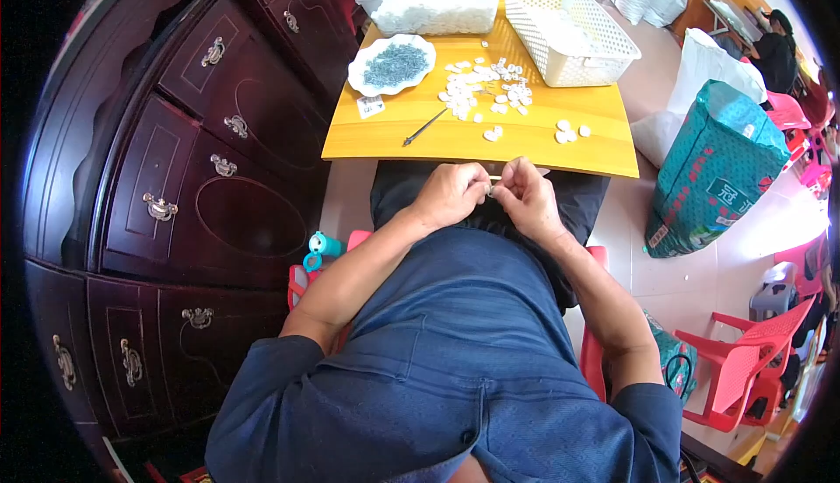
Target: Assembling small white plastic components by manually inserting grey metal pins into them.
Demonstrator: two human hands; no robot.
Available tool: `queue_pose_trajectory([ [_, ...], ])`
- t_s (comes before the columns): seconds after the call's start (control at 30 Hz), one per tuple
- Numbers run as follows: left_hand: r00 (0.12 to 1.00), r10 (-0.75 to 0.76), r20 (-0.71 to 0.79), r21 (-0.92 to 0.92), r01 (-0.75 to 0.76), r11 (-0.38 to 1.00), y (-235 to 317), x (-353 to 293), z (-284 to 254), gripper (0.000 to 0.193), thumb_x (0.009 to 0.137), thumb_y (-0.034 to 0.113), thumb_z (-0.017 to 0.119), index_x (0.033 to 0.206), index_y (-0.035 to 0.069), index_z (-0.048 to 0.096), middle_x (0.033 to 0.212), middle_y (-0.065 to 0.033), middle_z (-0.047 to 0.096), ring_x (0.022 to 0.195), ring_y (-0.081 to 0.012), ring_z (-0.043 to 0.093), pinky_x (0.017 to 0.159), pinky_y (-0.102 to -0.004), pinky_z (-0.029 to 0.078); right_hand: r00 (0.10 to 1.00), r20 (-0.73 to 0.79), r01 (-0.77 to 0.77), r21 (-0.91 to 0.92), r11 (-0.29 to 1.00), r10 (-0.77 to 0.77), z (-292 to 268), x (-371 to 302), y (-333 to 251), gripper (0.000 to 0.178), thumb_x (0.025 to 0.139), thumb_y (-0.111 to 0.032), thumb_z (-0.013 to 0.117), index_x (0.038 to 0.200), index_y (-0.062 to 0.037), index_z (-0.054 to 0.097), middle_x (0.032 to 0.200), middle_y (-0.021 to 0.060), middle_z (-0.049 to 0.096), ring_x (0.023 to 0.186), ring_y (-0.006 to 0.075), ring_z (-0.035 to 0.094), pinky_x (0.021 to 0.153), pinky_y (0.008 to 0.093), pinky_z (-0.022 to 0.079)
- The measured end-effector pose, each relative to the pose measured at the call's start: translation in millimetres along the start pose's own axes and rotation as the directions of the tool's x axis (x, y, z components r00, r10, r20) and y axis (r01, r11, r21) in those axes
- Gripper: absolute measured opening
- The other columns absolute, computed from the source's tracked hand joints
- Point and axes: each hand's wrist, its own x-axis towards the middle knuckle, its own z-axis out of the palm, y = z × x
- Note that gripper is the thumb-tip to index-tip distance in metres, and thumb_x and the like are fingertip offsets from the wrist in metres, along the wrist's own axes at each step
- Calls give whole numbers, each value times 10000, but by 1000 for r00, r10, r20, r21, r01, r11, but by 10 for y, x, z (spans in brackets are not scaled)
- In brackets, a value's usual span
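My left hand (457, 192) and my right hand (529, 198) meet over my lap, just short of the table's front edge. Both are closed, fingertips pinching at the same spot. Something small and pale shows between them, too small to name. Many small white plastic pieces (514, 94) lie scattered on the yellow wooden table (367, 137), with a few more near its front right. A white scalloped plate (357, 72) holds a heap of small dark grey metal-looking parts (398, 65). A thin dark screwdriver-like tool (426, 127) lies between the plate and my hands.
At the table's back stand a clear plastic bin (372, 3) of white pieces and a white perforated basket (604, 70). A dark wooden cabinet (254, 212) lines the left. On the right are a big teal bag (700, 168) and a red plastic chair (744, 360). Another person (774, 59) sits far right.
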Motion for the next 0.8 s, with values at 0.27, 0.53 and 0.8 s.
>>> queue_pose_trajectory([
  [0.27, 997, -74, 16, 4, 74, 997, 74, -5, -30, 152, 893, 120, 612, 878, -11, 690, 695, -118, 702, 618, -232, 692, 627, -359, 545, 999, -24, -27, 44, 999, 28, 31, -16, 37, 221, 884, 35, 675, 921, -47, 474, 753, -34, 536, 649, 13, 499, 564, 186, 421],
  [0.53, 986, -153, 63, -137, 160, 977, 113, 23, -103, 129, 896, 78, 619, 906, -24, 698, 722, -86, 703, 617, -132, 664, 575, -285, 532, 999, -13, -41, 155, 987, 43, 33, 65, 121, 211, 875, -2, 694, 931, -40, 494, 756, -15, 568, 656, 30, 526, 584, 204, 451],
  [0.8, 984, -34, -174, 11, 36, 999, -28, 217, -403, 182, 855, 75, 692, 1018, 1, 726, 830, -101, 744, 696, -142, 691, 670, -293, 564, 996, 11, -89, 268, 959, 90, -10, 103, 123, 206, 878, -56, 700, 961, -24, 515, 795, 8, 614, 683, 54, 555, 633, 234, 478],
])
